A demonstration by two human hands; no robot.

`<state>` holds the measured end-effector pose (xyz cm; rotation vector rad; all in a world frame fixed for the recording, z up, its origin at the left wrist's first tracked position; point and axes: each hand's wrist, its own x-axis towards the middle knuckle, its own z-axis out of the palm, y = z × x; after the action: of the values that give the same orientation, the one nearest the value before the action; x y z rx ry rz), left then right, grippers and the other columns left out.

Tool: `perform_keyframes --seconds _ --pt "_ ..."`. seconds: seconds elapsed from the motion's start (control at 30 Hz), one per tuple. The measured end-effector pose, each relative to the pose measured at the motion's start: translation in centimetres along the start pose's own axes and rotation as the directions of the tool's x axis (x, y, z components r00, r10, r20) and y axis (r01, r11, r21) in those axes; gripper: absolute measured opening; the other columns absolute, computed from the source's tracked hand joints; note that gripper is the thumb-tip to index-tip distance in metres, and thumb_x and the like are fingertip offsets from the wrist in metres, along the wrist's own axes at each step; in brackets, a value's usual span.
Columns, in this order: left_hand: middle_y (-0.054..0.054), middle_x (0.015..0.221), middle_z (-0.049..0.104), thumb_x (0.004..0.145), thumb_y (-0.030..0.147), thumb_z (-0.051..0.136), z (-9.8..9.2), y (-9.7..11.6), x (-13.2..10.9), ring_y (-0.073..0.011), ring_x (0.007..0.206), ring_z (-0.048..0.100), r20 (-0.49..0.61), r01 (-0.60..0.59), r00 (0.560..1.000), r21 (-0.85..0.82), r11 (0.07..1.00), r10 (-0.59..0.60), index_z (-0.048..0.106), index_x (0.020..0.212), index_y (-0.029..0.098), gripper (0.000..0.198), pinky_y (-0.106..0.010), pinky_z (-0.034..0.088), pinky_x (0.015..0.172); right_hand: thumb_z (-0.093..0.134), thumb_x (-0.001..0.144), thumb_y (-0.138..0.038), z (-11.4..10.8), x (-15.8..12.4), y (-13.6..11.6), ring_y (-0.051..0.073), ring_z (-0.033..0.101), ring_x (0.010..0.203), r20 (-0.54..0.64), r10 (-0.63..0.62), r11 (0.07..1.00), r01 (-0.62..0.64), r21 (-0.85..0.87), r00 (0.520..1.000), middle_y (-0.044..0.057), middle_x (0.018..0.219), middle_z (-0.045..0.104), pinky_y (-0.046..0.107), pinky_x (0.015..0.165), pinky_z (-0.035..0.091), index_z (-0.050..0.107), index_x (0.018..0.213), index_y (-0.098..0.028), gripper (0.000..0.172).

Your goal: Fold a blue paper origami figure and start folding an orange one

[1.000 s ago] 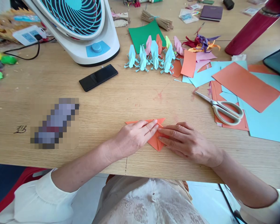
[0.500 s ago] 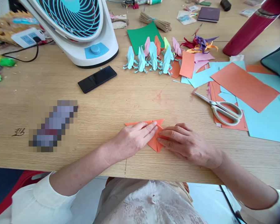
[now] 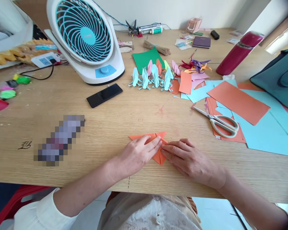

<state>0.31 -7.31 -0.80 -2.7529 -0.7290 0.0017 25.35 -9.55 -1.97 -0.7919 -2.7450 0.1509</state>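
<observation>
A folded orange paper lies on the wooden table in front of me, with pointed corners to the left, right and bottom. My left hand rests over its upper left part, fingers together and fingertips pressing it near the middle. From the right, my right hand grips the paper's right edge with its fingers closed. Parts of the folds are hidden under my fingers.
White scissors lie on orange and blue sheets at the right. Small folded paper figures stand behind my hands. A fan, a black phone and a red flask are farther off.
The camera view has tilted up, so the table's far side and the wall show more. Both hands stay on the orange paper, with the right fingers shifted slightly along its edge.
</observation>
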Motion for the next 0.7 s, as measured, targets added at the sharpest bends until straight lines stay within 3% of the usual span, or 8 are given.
perform_keyframes --seconds 0.13,0.3,0.5,0.7 --pt "-0.005 0.152 0.047 0.097 0.012 0.045 0.0 0.0 -0.1 -0.0200 0.118 0.056 0.000 0.000 1.000 0.005 1.000 0.000 0.048 0.143 0.015 0.047 -0.030 0.054 0.091 0.046 0.098 -0.009 0.1 0.1 -0.2 0.026 0.056 0.112 -0.045 0.029 1.000 -0.029 0.009 0.999 0.013 0.134 0.061 0.044 0.088 0.045 0.056 0.134 -0.013 0.038" --pt "-0.006 0.150 0.049 0.097 0.015 0.046 0.3 0.2 -0.1 -0.0217 0.117 0.056 -0.014 0.011 1.000 -0.008 1.000 -0.011 0.049 0.142 0.015 0.045 -0.031 0.054 0.088 0.047 0.099 -0.015 0.2 0.6 0.1 0.026 0.058 0.101 -0.085 0.131 0.991 -0.132 0.003 0.988 0.015 0.118 0.065 0.043 0.084 0.048 0.056 0.130 -0.009 0.033" --pt "-0.008 0.146 0.053 0.098 0.015 0.046 0.9 0.3 -0.1 -0.0222 0.117 0.055 -0.026 0.031 0.999 -0.061 0.998 -0.033 0.054 0.136 0.014 0.039 -0.032 0.052 0.092 0.042 0.100 -0.016 0.0 1.6 0.5 0.025 0.058 0.092 -0.034 0.172 0.985 -0.172 0.014 0.985 0.015 0.106 0.064 0.041 0.079 0.051 0.059 0.123 -0.011 0.029" --pt "-0.009 0.144 0.052 0.096 0.013 0.048 0.9 0.2 0.0 -0.0223 0.119 0.054 -0.003 0.068 0.998 -0.138 0.988 -0.069 0.054 0.132 0.016 0.036 -0.032 0.054 0.089 0.041 0.099 -0.013 -0.3 2.3 0.9 0.023 0.055 0.085 0.029 0.123 0.990 -0.120 -0.074 0.992 0.013 0.098 0.061 0.038 0.076 0.051 0.064 0.112 -0.011 0.027"
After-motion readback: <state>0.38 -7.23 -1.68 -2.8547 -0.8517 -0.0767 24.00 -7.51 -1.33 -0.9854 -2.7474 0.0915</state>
